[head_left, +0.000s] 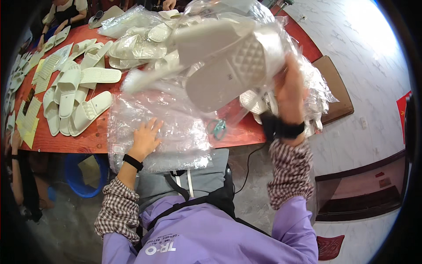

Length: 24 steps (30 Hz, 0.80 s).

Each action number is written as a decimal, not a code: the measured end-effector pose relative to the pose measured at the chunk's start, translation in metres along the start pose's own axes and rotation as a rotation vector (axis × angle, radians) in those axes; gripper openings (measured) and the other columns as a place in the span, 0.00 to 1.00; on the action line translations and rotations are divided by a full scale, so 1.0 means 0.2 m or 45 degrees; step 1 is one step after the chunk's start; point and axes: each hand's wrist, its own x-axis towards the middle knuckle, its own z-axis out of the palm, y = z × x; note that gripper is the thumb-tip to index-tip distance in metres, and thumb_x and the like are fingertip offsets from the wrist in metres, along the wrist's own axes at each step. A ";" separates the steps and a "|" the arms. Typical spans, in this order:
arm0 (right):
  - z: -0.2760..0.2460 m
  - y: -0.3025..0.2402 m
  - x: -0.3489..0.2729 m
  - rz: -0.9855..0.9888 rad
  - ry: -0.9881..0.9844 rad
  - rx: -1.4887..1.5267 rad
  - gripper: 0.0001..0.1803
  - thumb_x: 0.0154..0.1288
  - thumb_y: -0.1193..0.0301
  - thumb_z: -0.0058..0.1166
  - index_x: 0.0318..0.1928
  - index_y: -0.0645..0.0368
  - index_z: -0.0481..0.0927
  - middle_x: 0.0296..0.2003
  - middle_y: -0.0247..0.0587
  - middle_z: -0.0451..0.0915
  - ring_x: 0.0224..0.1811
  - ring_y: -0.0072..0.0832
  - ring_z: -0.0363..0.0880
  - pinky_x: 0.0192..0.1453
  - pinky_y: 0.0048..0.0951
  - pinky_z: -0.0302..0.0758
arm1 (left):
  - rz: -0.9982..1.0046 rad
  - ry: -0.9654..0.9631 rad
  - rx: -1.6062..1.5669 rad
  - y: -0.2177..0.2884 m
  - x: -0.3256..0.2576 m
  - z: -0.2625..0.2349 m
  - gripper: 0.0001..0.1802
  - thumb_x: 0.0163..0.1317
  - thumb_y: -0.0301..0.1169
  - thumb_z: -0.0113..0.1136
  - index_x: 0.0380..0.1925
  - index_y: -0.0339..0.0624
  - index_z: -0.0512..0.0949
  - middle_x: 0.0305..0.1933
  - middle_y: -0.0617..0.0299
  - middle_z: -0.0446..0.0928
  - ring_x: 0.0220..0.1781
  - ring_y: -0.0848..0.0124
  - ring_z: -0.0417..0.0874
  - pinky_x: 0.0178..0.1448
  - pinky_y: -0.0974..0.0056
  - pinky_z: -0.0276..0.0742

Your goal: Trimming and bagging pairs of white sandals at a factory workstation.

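My left hand [147, 140] lies flat with its fingers spread on a stack of clear plastic bags [182, 143] at the table's near edge. Raised over the table, my right hand [291, 94] grips the side of a clear bag with a pair of white slippers [215, 83] inside, blurred by motion. Teal-handled scissors [218, 127] lie beside the stack, partly behind plastic. Loose white slippers [70, 88] are heaped to the left of my left hand. The bagged pair hides part of the table behind it.
More bagged slippers [136, 48] cover the far side of the red table [94, 141]; another bagged pile [314, 92] lies right, near a brown board [336, 83]. Yellow papers [28, 123] lie left. A blue bin [70, 176] stands below the edge. Other people's hands [169, 4] show at the far and left sides.
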 end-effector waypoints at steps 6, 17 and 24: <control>-0.08 0.86 -0.86 0.623 0.339 0.391 0.18 0.74 0.66 0.45 0.61 0.55 0.68 0.54 0.35 0.76 0.55 0.30 0.75 0.59 0.38 0.74 | 0.120 0.156 -0.323 -0.10 -0.01 0.05 0.40 0.55 0.38 0.64 0.69 0.53 0.61 0.70 0.54 0.63 0.63 0.50 0.69 0.63 0.48 0.71; -0.44 1.07 -0.89 1.270 -0.845 -0.593 0.23 0.66 0.58 0.59 0.53 0.62 0.74 0.43 0.39 0.80 0.42 0.29 0.83 0.42 0.30 0.79 | 0.374 0.293 -0.449 -0.19 -0.05 0.01 0.34 0.55 0.31 0.61 0.64 0.46 0.67 0.66 0.49 0.69 0.59 0.51 0.73 0.62 0.55 0.72; -0.26 1.11 -0.65 0.344 -0.254 -0.818 0.26 0.71 0.58 0.50 0.63 0.59 0.69 0.36 0.45 0.82 0.40 0.33 0.82 0.46 0.32 0.76 | 0.434 0.257 -0.042 -0.22 -0.07 -0.22 0.23 0.55 0.27 0.58 0.54 0.40 0.76 0.57 0.47 0.76 0.56 0.49 0.75 0.58 0.53 0.73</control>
